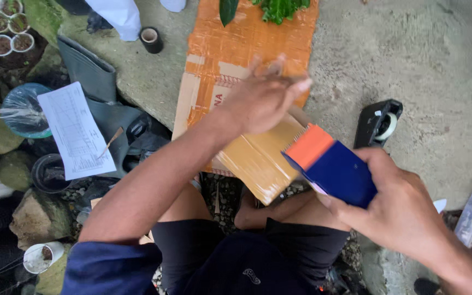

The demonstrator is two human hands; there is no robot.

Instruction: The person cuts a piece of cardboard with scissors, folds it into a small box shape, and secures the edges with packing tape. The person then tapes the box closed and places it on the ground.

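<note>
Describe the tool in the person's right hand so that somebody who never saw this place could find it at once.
Start at the flattened orange-brown cardboard lying on the concrete ground. At its near end sits a small taped brown parcel under the left hand. Beside the parcel, the right hand grips the tape dispenser: a boxy dark blue body with an orange front, unlike the black dispenser lying on the ground.

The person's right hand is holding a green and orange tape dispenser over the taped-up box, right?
Not quite. In the head view, the tape dispenser in the right hand is blue and orange, not green. It is held over the taped-up box, as you said.
</note>
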